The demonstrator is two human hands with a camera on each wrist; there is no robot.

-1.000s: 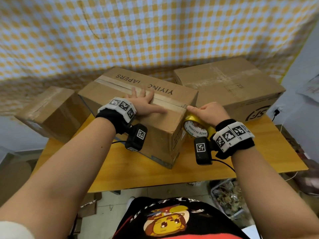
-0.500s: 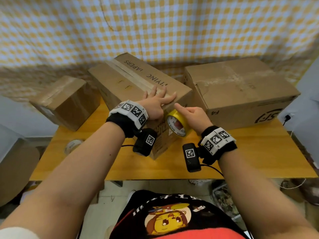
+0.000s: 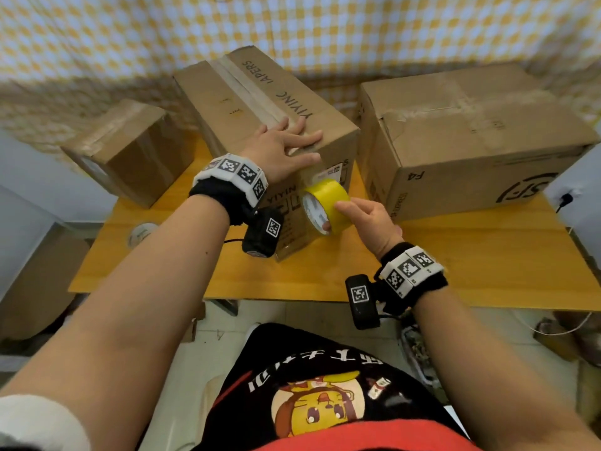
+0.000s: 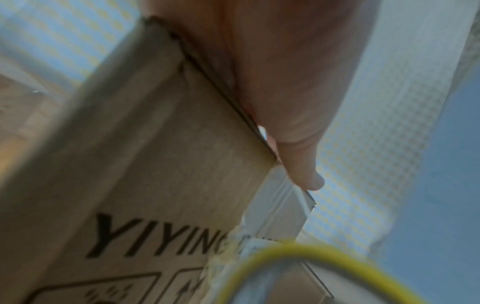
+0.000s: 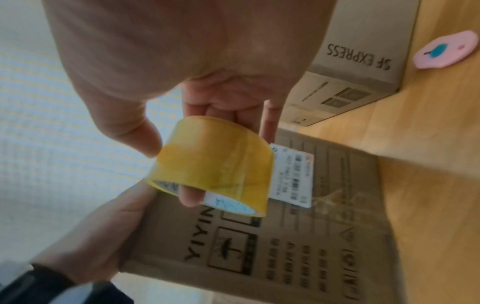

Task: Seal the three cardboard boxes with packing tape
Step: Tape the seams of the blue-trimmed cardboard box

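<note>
The left hand (image 3: pixel 282 150) lies flat, fingers spread, on the near end of the middle box (image 3: pixel 257 102), which sits toward the table's (image 3: pixel 455 255) back edge between a small box (image 3: pixel 130 148) and a large box (image 3: pixel 471 135). The right hand (image 3: pixel 367 219) grips the yellow tape roll (image 3: pixel 325 205), a finger hooked through its core, against that box's front face.

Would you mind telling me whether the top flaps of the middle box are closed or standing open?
Closed. The middle box shows its flaps lying flat under a tape strip, and the left hand presses flat on them.
</note>
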